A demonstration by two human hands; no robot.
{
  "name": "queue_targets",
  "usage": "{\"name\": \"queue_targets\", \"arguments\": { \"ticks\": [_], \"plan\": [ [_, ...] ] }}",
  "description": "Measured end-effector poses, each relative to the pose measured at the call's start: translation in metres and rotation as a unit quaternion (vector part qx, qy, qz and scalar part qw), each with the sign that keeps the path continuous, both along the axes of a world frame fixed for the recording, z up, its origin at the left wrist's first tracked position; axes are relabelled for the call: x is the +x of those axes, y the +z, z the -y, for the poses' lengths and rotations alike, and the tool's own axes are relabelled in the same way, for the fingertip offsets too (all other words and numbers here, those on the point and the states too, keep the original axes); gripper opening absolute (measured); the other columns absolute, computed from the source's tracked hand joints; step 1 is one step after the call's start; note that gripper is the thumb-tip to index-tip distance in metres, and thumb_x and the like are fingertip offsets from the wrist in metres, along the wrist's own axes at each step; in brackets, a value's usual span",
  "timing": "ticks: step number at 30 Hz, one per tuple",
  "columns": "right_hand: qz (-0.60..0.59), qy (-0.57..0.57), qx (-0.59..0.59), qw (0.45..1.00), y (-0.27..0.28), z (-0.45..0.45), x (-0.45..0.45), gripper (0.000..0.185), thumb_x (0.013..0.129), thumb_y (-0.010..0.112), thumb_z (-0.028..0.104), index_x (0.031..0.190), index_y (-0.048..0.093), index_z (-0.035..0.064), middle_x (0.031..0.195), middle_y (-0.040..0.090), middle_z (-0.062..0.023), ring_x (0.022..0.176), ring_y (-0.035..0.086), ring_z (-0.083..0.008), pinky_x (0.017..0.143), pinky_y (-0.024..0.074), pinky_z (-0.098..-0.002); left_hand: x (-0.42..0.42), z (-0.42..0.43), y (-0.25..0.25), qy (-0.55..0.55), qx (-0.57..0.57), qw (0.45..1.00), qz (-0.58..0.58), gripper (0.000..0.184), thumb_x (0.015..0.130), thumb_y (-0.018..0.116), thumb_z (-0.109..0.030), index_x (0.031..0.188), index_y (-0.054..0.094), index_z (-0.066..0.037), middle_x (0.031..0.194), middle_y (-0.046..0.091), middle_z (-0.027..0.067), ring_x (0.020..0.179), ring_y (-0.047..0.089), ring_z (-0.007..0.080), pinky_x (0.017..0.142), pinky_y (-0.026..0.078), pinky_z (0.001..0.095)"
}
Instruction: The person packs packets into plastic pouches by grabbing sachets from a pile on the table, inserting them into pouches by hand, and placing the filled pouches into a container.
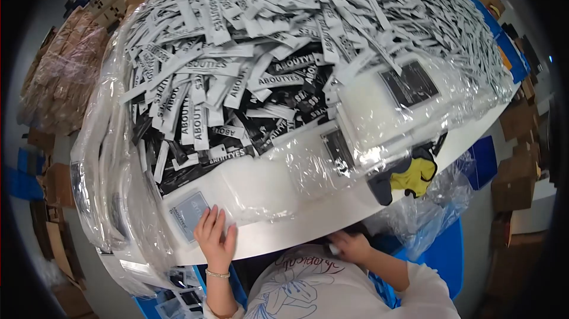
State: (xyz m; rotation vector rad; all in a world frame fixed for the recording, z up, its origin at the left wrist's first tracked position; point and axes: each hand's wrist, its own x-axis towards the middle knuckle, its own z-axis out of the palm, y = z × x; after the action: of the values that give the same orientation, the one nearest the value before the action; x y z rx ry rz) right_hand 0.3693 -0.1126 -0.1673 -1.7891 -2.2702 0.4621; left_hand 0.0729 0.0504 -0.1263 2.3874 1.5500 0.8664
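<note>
My left hand rests at the front left edge of the white table, fingers stretched out. Its fingertips touch a clear plastic bag with a grey printed label. Low at the table's front edge, close to my body, is my right hand, fingers curled; a small pale bit shows at them, too small to name. Behind both hands lies a large heap of white stick sachets, many printed ABOUTYES. Black sachets lie among them. More clear bags with dark labels lie along the front of the heap.
A yellow and dark grey glove-like cloth lies on the table's right edge. Clear plastic bags hang over the left edge. Blue bins stand below the table, with crumpled plastic at the right. Cardboard boxes line the right side.
</note>
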Motion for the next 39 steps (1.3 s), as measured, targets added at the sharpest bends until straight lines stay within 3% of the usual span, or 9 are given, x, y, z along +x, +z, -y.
{"name": "queue_targets", "arguments": {
  "ticks": [2,3,5,8,12,18,26,31,39],
  "plan": [
    [0.015,-0.085,-0.026,0.996,-0.041,-0.008,-0.006,0.045,0.068,0.064,0.034,0.106,0.056,0.0089,0.111,0.052,-0.0119,0.074,0.060,-0.0262,0.057,0.0504,-0.0376,0.001,0.002,-0.001,-0.002,0.005,1.000,-0.005,0.037,0.070,0.064,-0.013,0.105,0.058,-0.006,0.115,0.054,0.0100,0.111,0.045,0.0283,0.091,0.030,0.0377],
    [-0.050,-0.122,-0.085,0.988,-0.042,-0.032,-0.012,0.047,0.071,0.061,0.039,0.106,0.055,0.0081,0.111,0.052,-0.0127,0.081,0.058,-0.0309,0.068,0.0484,-0.0411,0.001,0.002,-0.001,-0.003,0.008,1.000,-0.008,0.037,0.070,0.064,-0.013,0.106,0.058,-0.006,0.115,0.054,0.0101,0.111,0.045,0.0283,0.091,0.030,0.0376],
    [-0.030,-0.097,0.112,0.989,-0.075,-0.047,-0.023,0.046,0.074,0.058,0.040,0.107,0.055,0.0075,0.107,0.054,-0.0134,0.085,0.057,-0.0334,0.073,0.0469,-0.0398,0.002,0.003,0.000,-0.010,0.011,1.000,-0.020,0.037,0.071,0.063,-0.011,0.107,0.057,-0.005,0.116,0.053,0.0105,0.112,0.045,0.0282,0.093,0.029,0.0374],
    [-0.028,-0.109,0.095,0.989,-0.067,-0.046,-0.031,0.044,0.075,0.057,0.037,0.107,0.055,0.0067,0.102,0.057,-0.0130,0.089,0.056,-0.0328,0.074,0.0470,-0.0390,0.001,0.004,-0.004,-0.012,0.017,0.999,-0.029,0.037,0.073,0.062,-0.011,0.108,0.057,-0.004,0.116,0.053,0.0106,0.112,0.045,0.0284,0.095,0.028,0.0374],
    [-0.011,-0.086,-0.166,0.982,-0.039,-0.039,-0.050,0.032,0.080,0.049,0.027,0.100,0.056,0.0045,0.100,0.059,-0.0125,0.088,0.059,-0.0266,0.067,0.0502,-0.0379,0.001,0.002,-0.007,-0.032,0.034,0.999,-0.027,0.034,0.075,0.058,-0.008,0.108,0.056,-0.001,0.115,0.053,0.0148,0.110,0.046,0.0317,0.094,0.031,0.0398],
    [-0.004,0.047,-0.092,0.995,-0.063,-0.024,-0.070,0.027,0.080,0.043,0.017,0.100,0.055,0.0039,0.125,0.044,-0.0160,0.087,0.058,-0.0261,0.064,0.0502,-0.0382,-0.006,-0.002,-0.021,-0.071,0.063,0.995,-0.009,0.032,0.080,0.055,-0.006,0.111,0.053,0.002,0.115,0.052,0.0193,0.109,0.047,0.0325,0.094,0.034,0.0388],
    [-0.057,0.016,0.013,0.998,-0.074,-0.008,-0.064,0.022,0.077,0.047,0.016,0.094,0.057,0.0063,0.100,0.057,-0.0114,0.084,0.059,-0.0239,0.065,0.0498,-0.0339,-0.014,-0.005,-0.027,-0.063,0.017,0.998,0.002,0.034,0.085,0.052,-0.008,0.116,0.049,0.003,0.121,0.047,0.0171,0.113,0.044,0.0272,0.094,0.034,0.0336],
    [-0.065,0.003,0.070,0.995,-0.081,-0.001,-0.062,0.018,0.072,0.051,0.015,0.086,0.056,0.0053,0.086,0.057,-0.0077,0.077,0.059,-0.0212,0.059,0.0498,-0.0310,-0.015,-0.005,-0.025,-0.056,-0.035,0.998,0.020,0.037,0.087,0.050,-0.013,0.120,0.045,0.004,0.125,0.042,0.0163,0.115,0.041,0.0256,0.096,0.032,0.0324],
    [-0.085,-0.019,0.102,0.991,-0.085,0.005,-0.055,0.015,0.073,0.051,0.015,0.083,0.057,0.0064,0.080,0.057,-0.0057,0.075,0.058,-0.0198,0.058,0.0492,-0.0305,-0.018,-0.007,-0.024,-0.042,-0.038,0.998,-0.012,0.037,0.088,0.048,-0.015,0.120,0.045,0.003,0.124,0.044,0.0157,0.111,0.044,0.0237,0.095,0.033,0.0310]
  ]
}}
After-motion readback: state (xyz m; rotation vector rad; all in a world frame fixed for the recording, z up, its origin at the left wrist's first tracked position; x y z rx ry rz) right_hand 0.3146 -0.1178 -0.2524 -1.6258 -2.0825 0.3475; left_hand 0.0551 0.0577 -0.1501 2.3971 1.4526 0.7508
